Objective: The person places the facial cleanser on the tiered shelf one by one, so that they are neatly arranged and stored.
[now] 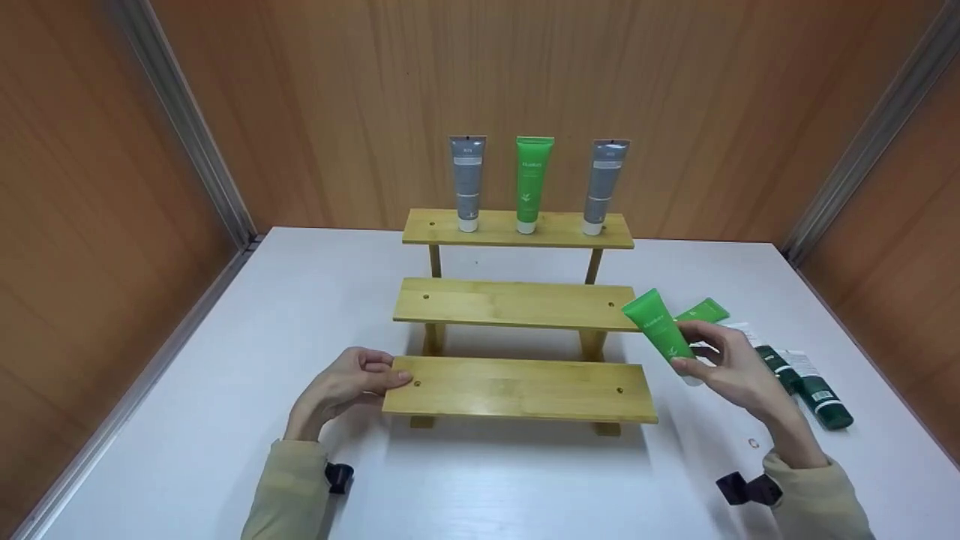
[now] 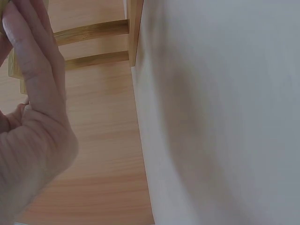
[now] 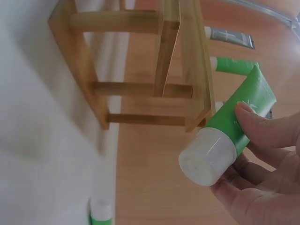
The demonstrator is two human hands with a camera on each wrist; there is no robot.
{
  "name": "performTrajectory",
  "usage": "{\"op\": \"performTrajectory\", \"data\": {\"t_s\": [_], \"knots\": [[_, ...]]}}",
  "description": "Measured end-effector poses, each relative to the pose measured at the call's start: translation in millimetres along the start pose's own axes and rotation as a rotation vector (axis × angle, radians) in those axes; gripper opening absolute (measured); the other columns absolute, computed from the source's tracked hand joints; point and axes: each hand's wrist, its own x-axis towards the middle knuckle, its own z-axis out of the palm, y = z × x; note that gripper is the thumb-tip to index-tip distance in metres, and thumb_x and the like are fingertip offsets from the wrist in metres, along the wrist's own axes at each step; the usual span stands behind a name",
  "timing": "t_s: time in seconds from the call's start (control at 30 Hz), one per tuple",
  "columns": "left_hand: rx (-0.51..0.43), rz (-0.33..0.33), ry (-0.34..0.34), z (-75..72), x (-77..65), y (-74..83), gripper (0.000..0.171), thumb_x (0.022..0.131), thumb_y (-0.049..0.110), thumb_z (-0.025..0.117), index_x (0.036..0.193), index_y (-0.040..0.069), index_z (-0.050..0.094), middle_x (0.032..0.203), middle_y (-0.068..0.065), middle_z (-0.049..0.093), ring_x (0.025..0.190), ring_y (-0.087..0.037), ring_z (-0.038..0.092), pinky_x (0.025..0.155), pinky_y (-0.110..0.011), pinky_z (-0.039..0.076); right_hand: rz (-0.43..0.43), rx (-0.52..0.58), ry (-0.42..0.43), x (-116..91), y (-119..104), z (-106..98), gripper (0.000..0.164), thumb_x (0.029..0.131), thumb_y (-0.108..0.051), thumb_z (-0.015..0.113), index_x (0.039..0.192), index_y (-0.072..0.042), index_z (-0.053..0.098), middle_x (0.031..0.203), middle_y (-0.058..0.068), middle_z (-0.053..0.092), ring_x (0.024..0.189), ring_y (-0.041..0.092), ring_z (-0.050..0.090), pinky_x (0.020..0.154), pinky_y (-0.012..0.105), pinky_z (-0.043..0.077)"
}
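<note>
My right hand [image 1: 731,367] pinches a green tube [image 1: 657,324] near its white cap, holding it tilted at the right end of a three-tier wooden stand [image 1: 517,388]. In the right wrist view the tube's white cap [image 3: 207,157] points toward the camera, thumb on one side and fingers behind. My left hand [image 1: 349,386] grips the left end of the stand's lowest board, thumb on top. On the top board a green tube [image 1: 531,180] stands on its cap between a grey-blue tube [image 1: 467,180] at left and another grey-blue tube [image 1: 604,184] at right.
Right of the stand, another green tube [image 1: 709,310] lies on the white table [image 1: 225,390], beside dark green and white tubes [image 1: 825,401]. A small ring [image 1: 754,443] lies nearer the front. Wooden panels [image 1: 480,75] with metal edge strips enclose the back and sides.
</note>
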Motion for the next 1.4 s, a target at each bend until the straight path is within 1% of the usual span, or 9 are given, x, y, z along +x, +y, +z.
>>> {"op": "performTrajectory", "data": {"t_s": [0.17, 0.3, 0.5, 0.67, 0.77, 0.97, 1.07, 1.23, 1.4], "knots": [[0.015, -0.002, -0.004, 0.0, 0.4, 0.0, 0.035, 0.089, 0.023, 0.078, 0.107, 0.001, 0.058, 0.081, 0.004, 0.074, 0.074, -0.009, 0.072, 0.069, -0.025, 0.061, -0.03, 0.044, -0.011, 10, -17, 10, 0.049, 0.092, -0.007, 0.072, 0.136, 0.004, 0.054, 0.128, 0.02, 0.062, 0.114, 0.021, 0.057, 0.094, 0.009, 0.045], [0.021, -0.005, 0.001, 0.1, 0.3, -0.1, 0.04, 0.089, 0.024, 0.078, 0.112, -0.002, 0.057, 0.084, 0.003, 0.074, 0.076, -0.01, 0.073, 0.07, -0.026, 0.061, -0.041, 0.089, -0.025, 17, -29, 17, 0.048, 0.093, -0.009, 0.071, 0.136, 0.003, 0.054, 0.129, 0.019, 0.061, 0.118, 0.028, 0.056, 0.096, 0.011, 0.045], [-0.005, 0.008, -0.002, 0.0, 0.2, -0.7, 0.041, 0.088, 0.021, 0.078, 0.112, -0.003, 0.054, 0.084, 0.003, 0.073, 0.076, -0.01, 0.072, 0.07, -0.025, 0.061, -0.036, 0.173, -0.049, 30, -43, 24, 0.051, 0.091, -0.004, 0.071, 0.137, 0.004, 0.053, 0.129, 0.02, 0.06, 0.116, 0.026, 0.056, 0.097, 0.012, 0.047], [-0.017, 0.009, -0.009, -0.3, 0.3, -1.3, 0.042, 0.089, 0.02, 0.078, 0.113, -0.003, 0.053, 0.084, 0.003, 0.074, 0.076, -0.009, 0.072, 0.07, -0.025, 0.06, -0.067, 0.253, -0.078, 44, -53, 30, 0.052, 0.089, -0.001, 0.072, 0.137, 0.005, 0.053, 0.127, 0.021, 0.059, 0.112, 0.021, 0.056, 0.096, 0.014, 0.05], [-0.009, 0.003, -0.005, -0.5, 1.0, -1.4, 0.045, 0.088, 0.021, 0.078, 0.116, -0.005, 0.053, 0.085, 0.003, 0.074, 0.076, -0.009, 0.073, 0.07, -0.025, 0.061, -0.085, 0.27, -0.095, 52, -61, 34, 0.051, 0.088, 0.001, 0.072, 0.135, 0.005, 0.053, 0.127, 0.021, 0.059, 0.112, 0.021, 0.057, 0.096, 0.016, 0.051], [0.007, -0.005, 0.012, -0.5, 1.2, -0.8, 0.048, 0.088, 0.022, 0.078, 0.118, -0.006, 0.054, 0.085, 0.003, 0.074, 0.075, -0.01, 0.072, 0.069, -0.025, 0.06, -0.114, 0.252, -0.132, 66, -79, 41, 0.049, 0.088, -0.001, 0.073, 0.134, 0.003, 0.055, 0.127, 0.019, 0.061, 0.114, 0.026, 0.057, 0.104, 0.033, 0.05], [0.008, -0.01, 0.018, -0.2, 1.4, -0.5, 0.049, 0.088, 0.022, 0.078, 0.119, -0.006, 0.053, 0.085, 0.002, 0.074, 0.076, -0.01, 0.073, 0.069, -0.025, 0.061, -0.138, 0.276, -0.142, 73, -87, 46, 0.049, 0.087, 0.001, 0.072, 0.133, 0.003, 0.056, 0.126, 0.019, 0.061, 0.114, 0.027, 0.058, 0.106, 0.041, 0.049], [0.009, -0.017, 0.025, -0.1, 2.0, -0.9, 0.049, 0.088, 0.022, 0.079, 0.118, -0.005, 0.052, 0.085, 0.002, 0.075, 0.076, -0.01, 0.073, 0.069, -0.025, 0.061, -0.133, 0.326, -0.15, 88, -98, 55, 0.049, 0.084, 0.003, 0.073, 0.131, 0.002, 0.058, 0.124, 0.017, 0.063, 0.112, 0.026, 0.06, 0.104, 0.039, 0.05], [0.009, -0.016, 0.032, -0.2, 1.6, -1.2, 0.047, 0.087, 0.022, 0.079, 0.117, -0.005, 0.054, 0.084, 0.002, 0.075, 0.074, -0.01, 0.072, 0.068, -0.024, 0.06, -0.152, 0.391, -0.148, 101, -110, 67, 0.05, 0.084, 0.004, 0.074, 0.132, 0.003, 0.058, 0.123, 0.017, 0.065, 0.111, 0.024, 0.063, 0.1, 0.033, 0.052]]}}
